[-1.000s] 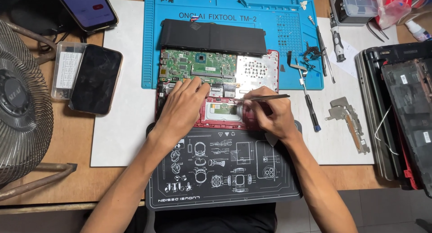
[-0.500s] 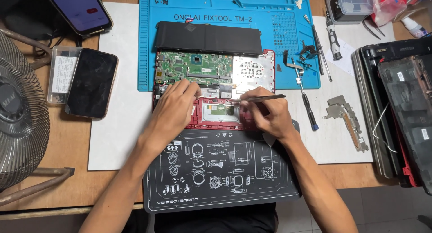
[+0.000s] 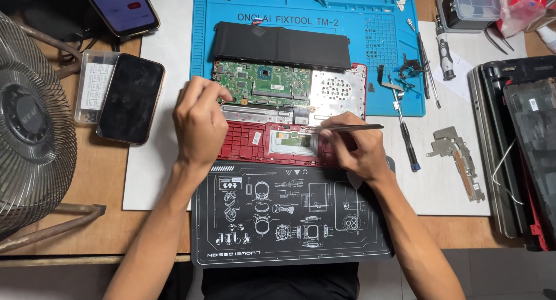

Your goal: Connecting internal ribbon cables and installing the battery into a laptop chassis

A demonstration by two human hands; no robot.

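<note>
At the middle of the tabletop, an opened red laptop chassis (image 3: 255,142) straddles the blue mat's (image 3: 202,57) near edge; left hand (image 3: 200,123), fingers curled, presses its left side; right hand (image 3: 356,152) pinches tweezers (image 3: 347,127) just above the touchpad's underside (image 3: 292,141)

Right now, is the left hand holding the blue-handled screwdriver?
No, the blue-handled screwdriver lies on the white sheet right of the open laptop, while the left hand rests on the laptop's left edge.
</note>
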